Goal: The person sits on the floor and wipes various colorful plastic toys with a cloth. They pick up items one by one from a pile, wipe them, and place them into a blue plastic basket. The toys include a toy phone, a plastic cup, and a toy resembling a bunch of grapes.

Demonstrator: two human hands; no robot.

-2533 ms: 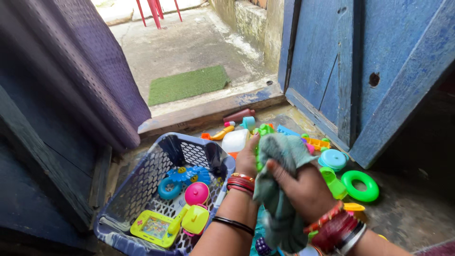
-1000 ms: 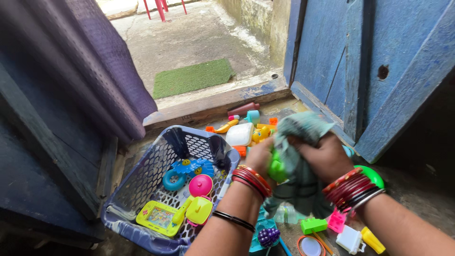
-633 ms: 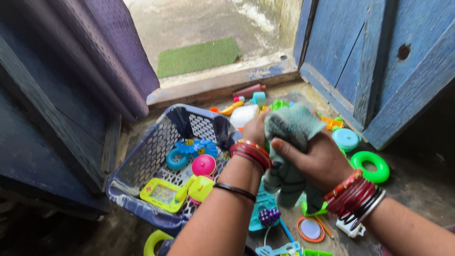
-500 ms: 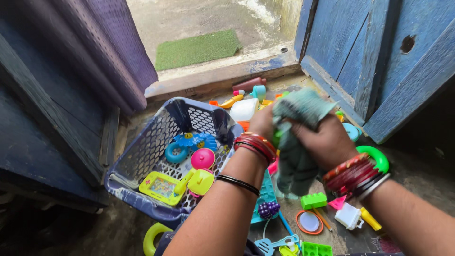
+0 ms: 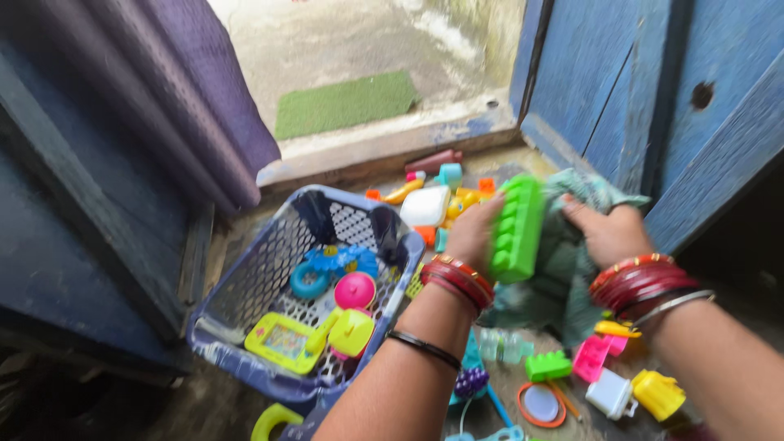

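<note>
Block: green studded brick [image 5: 514, 229], long axis near-to-far, top end tilted right, studs facing left, held above the floor right of the basket.
Left hand: [image 5: 474, 233] fingers wrapped around the block.
Right hand: [image 5: 608, 233] fingers closed on a green cloth [image 5: 563, 269] just behind the block.
Basket: blue [image 5: 245, 302], left, holding toys.
Edges: blue door [image 5: 653, 98] right; doorstep [image 5: 392, 147] far; scattered toys on the near floor.

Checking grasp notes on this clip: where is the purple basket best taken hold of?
Grip the purple basket by its rim, coming from above at the near edge or left side. Its latticed walls flare outward and toys fill the bottom; the left hand hovers by the right wall.
</note>
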